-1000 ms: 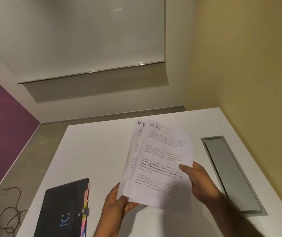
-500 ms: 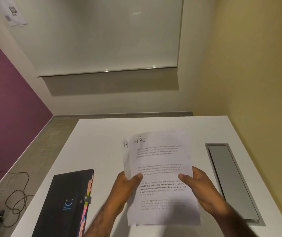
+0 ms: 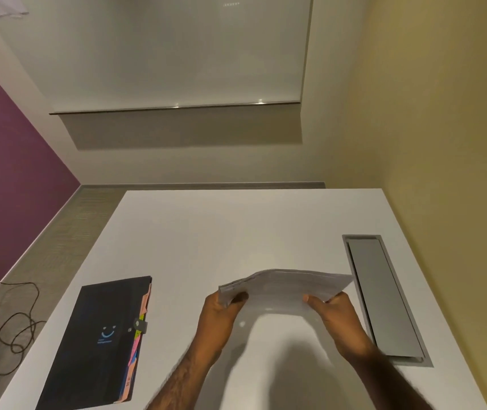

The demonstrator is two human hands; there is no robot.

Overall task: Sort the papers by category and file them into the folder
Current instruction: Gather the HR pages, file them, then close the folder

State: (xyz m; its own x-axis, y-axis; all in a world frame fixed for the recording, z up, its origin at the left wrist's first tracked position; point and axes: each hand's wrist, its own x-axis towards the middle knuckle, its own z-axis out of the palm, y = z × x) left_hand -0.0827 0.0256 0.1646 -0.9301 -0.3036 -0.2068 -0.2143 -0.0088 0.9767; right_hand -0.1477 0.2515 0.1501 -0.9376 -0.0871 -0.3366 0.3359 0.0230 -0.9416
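Above the surface (image 3: 207,232), both hands grip the papers (image 3: 289,287). Left hand (image 3: 221,312) pinches one end, right hand (image 3: 335,316) the other. Folder (image 3: 94,344) lies left, closed.

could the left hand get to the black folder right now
Probably not at once: the left hand is gripping the papers. The table between it and the black folder looks unobstructed.

Illumination is moderate and warm, supplied from overhead. Two small glare spots are noted on the metal ledge (image 3: 177,106) below the wall panel, under which a broad shadow band is cast. A soft shadow is thrown onto the table (image 3: 207,232) beneath the papers (image 3: 283,287). Motion blur is observed on the papers and both forearms. Wide-angle distortion is evident at the edges, where walls lean noticeably.
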